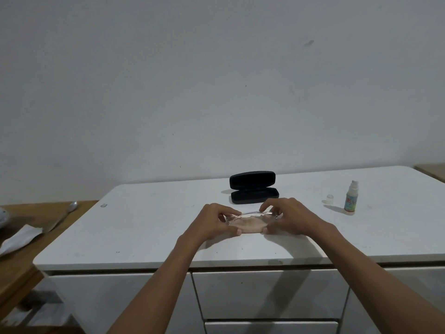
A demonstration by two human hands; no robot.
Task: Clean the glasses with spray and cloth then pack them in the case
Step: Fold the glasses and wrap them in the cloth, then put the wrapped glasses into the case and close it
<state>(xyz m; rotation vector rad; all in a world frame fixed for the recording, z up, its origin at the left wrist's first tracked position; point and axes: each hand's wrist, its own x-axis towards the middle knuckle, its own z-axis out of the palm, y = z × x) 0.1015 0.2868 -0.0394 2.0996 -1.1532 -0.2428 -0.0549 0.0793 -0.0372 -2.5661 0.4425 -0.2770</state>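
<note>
Clear-framed glasses (250,214) lie over a pale pink cloth (250,225) on the white tabletop (144,227). My left hand (216,222) pinches the left end of the glasses and the cloth's edge. My right hand (289,216) pinches the right end of the glasses, its lower fingers on the cloth. Just behind them stands the black glasses case (254,188), its lid up and nothing visible inside. A small spray bottle (350,198) stands upright at the right, its clear cap (330,199) off and beside it.
A wooden table (21,239) at the left holds a spoon (65,214) and a white cloth or paper (19,238). White drawers (265,292) sit under the tabletop. A plain wall stands behind.
</note>
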